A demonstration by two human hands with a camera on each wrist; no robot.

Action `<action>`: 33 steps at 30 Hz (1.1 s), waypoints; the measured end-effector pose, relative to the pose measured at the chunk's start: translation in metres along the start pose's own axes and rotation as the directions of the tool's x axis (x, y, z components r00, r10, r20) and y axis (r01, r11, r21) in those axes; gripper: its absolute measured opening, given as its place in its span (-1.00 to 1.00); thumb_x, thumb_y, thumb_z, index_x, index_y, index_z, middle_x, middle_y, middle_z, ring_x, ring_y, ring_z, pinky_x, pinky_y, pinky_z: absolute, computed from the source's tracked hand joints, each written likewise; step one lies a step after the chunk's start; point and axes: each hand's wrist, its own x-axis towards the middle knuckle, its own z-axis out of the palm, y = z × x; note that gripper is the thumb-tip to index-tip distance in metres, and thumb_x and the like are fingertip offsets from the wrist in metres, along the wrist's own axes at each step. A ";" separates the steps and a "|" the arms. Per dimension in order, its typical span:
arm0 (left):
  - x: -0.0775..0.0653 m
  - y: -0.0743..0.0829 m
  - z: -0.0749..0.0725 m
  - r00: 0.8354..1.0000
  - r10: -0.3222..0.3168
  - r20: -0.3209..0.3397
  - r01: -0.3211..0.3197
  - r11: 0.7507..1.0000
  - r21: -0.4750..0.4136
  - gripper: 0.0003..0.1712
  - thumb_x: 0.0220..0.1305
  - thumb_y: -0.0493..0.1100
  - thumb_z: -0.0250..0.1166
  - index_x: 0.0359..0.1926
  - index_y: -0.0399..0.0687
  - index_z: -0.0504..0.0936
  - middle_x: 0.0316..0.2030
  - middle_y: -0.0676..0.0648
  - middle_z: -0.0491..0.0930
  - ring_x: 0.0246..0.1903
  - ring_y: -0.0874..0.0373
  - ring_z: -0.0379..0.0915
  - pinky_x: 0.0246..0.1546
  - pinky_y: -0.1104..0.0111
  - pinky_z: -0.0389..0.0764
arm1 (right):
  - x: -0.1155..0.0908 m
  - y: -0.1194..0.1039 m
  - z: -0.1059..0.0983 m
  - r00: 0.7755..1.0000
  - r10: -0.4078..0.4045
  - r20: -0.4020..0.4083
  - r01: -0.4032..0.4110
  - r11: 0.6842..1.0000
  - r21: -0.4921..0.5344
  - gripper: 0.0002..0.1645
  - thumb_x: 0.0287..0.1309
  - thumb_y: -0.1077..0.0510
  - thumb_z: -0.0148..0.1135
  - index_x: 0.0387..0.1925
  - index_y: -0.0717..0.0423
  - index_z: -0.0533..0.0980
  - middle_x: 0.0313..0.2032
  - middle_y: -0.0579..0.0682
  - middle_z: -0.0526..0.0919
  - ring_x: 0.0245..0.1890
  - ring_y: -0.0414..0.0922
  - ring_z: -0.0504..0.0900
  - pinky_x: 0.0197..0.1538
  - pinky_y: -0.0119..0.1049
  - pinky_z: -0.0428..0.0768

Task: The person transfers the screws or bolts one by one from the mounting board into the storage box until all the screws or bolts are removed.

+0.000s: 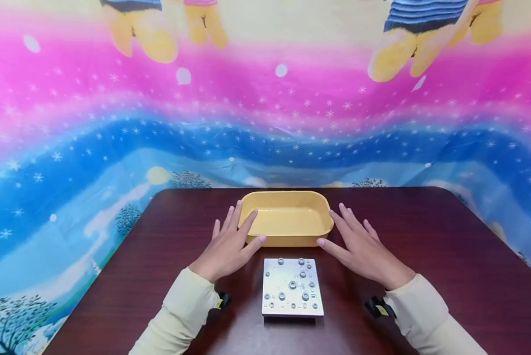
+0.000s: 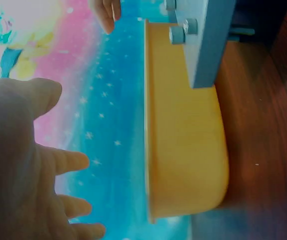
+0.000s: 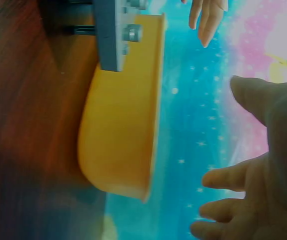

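I saw the left hand (image 1: pixel 225 250) spread wide above the dark red-brown, wood-grained worktop (image 1: pixel 167 236), near the left end of a yellow, round-cornered rectangular tub (image 1: pixel 292 241). The tub sat midway along the far edge; toward the near edge was a silver metal plate (image 1: pixel 280 282) studded with bolts (image 1: pixel 293 285). The right hand (image 1: pixel 368 252), equally wide, hovered by the tub's right end. Behind hung a pink-and-blue snowflake-printed cloth (image 1: pixel 265 108).

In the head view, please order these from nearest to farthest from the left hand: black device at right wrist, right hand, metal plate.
1. Metal plate: just right of the left hand, in front of the tray.
2. Right hand: across, by the tray's right end.
3. Black device: farther right, at the right wrist.
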 end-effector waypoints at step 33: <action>0.052 -0.069 0.062 0.970 -0.135 -0.201 -0.049 0.703 -0.709 -0.17 0.24 0.04 0.31 0.47 0.13 0.16 0.50 0.12 -0.17 0.47 0.11 -0.23 0.36 0.05 0.10 | 0.034 0.051 0.048 1.000 -0.012 -0.001 0.011 0.893 0.449 -0.13 0.27 -0.17 0.16 0.45 0.09 0.13 0.50 0.13 -0.16 0.40 0.21 0.12 0.28 0.18 0.23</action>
